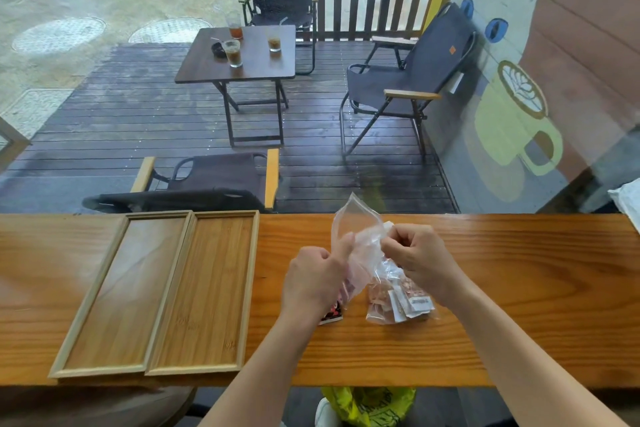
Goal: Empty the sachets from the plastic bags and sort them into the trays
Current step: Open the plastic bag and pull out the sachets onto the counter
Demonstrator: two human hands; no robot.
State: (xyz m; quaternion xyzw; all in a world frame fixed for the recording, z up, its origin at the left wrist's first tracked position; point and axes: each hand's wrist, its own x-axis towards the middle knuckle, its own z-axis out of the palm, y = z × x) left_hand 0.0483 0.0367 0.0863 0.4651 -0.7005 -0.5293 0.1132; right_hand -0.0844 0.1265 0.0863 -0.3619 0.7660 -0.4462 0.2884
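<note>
Two shallow wooden trays lie side by side on the wooden counter, the left tray (74, 336) and the right tray (249, 274), both with nothing in them. Right of them, my left hand (317, 279) and my right hand (420, 258) both grip a clear plastic bag (358, 222) at its top, which stands up between them. A second clear bag (398, 302) full of pink and white sachets lies on the counter under my right hand. A dark red-and-black sachet (331, 314) peeks out below my left hand.
The wooden counter (519, 288) runs along a window. Beyond the glass are a deck, folding chairs and a small table with drinks. A white object (628, 198) sits at the counter's far right. A yellow bag (370, 406) lies on the floor below.
</note>
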